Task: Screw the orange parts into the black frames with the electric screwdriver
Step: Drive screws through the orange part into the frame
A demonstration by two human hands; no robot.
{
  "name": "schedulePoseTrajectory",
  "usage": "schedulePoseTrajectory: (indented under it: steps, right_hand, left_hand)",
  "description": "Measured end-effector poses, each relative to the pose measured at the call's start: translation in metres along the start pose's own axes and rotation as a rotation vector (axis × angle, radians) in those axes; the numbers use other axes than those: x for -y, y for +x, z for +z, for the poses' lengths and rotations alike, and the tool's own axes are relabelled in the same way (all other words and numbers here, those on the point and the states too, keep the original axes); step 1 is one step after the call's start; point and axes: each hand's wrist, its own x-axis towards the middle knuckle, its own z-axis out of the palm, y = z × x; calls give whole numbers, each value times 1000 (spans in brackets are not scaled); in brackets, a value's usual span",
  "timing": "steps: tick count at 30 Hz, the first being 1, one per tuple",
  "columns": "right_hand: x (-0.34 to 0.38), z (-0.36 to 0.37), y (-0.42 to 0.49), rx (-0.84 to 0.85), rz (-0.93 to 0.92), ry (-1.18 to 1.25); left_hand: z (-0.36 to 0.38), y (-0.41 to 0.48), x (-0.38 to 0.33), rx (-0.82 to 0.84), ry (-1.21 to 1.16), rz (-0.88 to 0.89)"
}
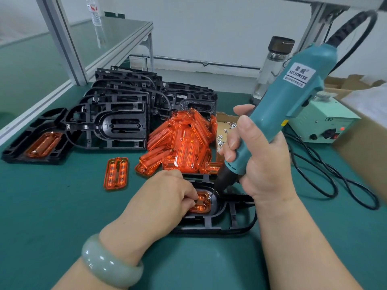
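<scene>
Green bench mat [52, 206]. 1 glass bottle [272, 65], black cap, upright beside pale power box [320, 122], red lamp lit. Black cables [335, 181] loop right. Cardboard carton [343, 82] behind.

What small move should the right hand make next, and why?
Probably press the electric screwdriver down and drive: the right hand holds its tip, with a screw, at a corner of the orange part, while the left hand holds that part in the black frame.

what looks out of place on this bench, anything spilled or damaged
One orange part lies alone on the green mat, apart from the heaped orange pile. The screws lie loose but inside their cardboard tray. Nothing looks damaged or spilled.
</scene>
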Motion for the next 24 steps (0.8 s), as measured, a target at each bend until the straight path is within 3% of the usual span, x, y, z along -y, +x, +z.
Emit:
schedulePoseTrajectory:
  steps: [11,24]
  right_hand:
    - [0,0,-2,27,-1,-6]
    - [-9,9,3,254,3,-31]
  left_hand:
    - [0,1,0,4,-1,0]
    - [-1,0,-3,17,23,-11]
